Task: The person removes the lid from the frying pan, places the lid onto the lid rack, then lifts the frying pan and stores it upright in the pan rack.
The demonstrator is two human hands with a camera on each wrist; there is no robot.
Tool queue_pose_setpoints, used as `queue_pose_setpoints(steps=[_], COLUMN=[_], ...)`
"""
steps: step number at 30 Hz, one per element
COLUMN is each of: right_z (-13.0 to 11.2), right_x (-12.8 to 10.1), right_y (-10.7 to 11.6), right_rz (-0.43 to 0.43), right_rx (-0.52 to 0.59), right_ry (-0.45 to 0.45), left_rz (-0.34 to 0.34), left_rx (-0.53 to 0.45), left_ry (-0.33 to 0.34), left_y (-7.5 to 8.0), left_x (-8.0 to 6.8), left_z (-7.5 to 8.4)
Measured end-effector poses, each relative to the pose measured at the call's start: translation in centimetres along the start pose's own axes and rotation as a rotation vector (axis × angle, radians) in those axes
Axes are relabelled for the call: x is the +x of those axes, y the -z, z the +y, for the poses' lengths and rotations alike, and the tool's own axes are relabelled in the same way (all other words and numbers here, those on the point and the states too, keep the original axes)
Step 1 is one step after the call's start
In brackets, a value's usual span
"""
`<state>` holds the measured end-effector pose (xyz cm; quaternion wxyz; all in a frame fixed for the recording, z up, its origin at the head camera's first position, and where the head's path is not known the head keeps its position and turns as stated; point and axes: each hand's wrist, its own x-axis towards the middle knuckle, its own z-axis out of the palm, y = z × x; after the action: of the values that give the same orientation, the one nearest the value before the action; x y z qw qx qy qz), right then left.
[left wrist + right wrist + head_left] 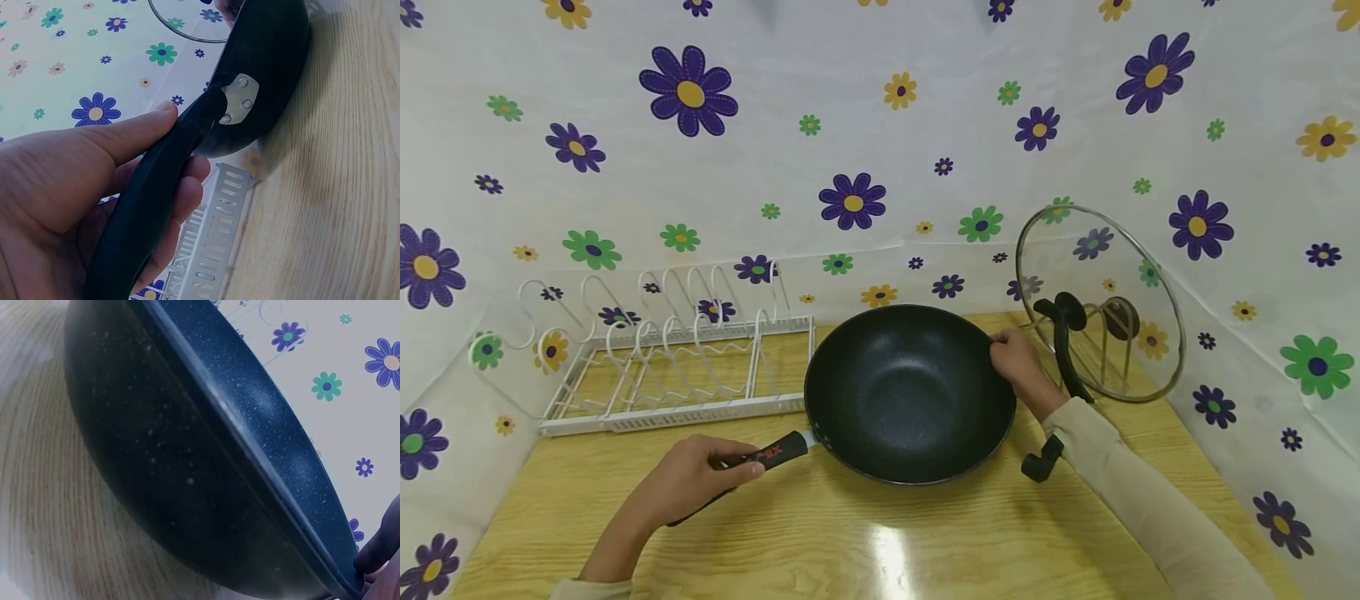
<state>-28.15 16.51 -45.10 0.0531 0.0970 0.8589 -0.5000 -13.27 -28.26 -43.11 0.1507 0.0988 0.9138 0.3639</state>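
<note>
A deep black wok sits at the middle of the wooden table, its hollow side up. My left hand grips its long black handle; in the left wrist view the fingers curl round the handle, close to the riveted metal bracket. At the far right of the rim, my right hand pinches the edge between thumb and fingers. The right wrist view shows the wok's speckled outer wall, with only part of that hand visible at the corner.
Behind my right forearm a glass lid with a metal rim stands upright in a black-footed stand. To the wok's left lies a white wire dish rack. A flower-printed sheet hangs round the wooden table.
</note>
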Motion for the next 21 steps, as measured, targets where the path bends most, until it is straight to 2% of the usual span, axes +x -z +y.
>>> queue_pose_setpoints(steps=[9, 21], right_z=[-0.4, -0.7], right_x=[0.8, 2.3], right_y=[-0.2, -0.2], right_rz=[-0.023, -0.04], right_rx=[-0.018, -0.045], right_ry=[0.008, 0.011], left_rz=[-0.036, -0.092], left_rx=[-0.034, -0.153], left_ry=[-0.017, -0.053], left_y=[-0.1, -0.8], left_x=[-0.1, -0.5], left_z=[-0.4, -0.2])
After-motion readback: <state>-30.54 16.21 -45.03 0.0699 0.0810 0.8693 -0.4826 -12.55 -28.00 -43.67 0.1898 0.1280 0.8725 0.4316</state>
